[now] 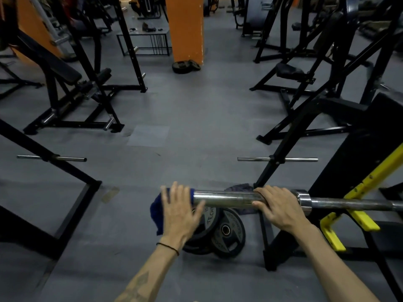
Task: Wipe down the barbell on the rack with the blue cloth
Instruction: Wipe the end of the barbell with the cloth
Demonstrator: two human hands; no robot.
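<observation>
A steel barbell lies across the lower right, its thin shaft resting in yellow hooks of a black rack. The thick sleeve points left. A dark blue cloth is draped over the sleeve's end. My left hand presses flat on that cloth with fingers spread, palm against the bar's tip. My right hand is wrapped over the sleeve just left of the collar.
Two black weight plates lean on the grey floor right under the sleeve. A dark rag lies behind the bar. Black machine frames stand left and right, with chrome pegs sticking out. An orange pillar stands far ahead.
</observation>
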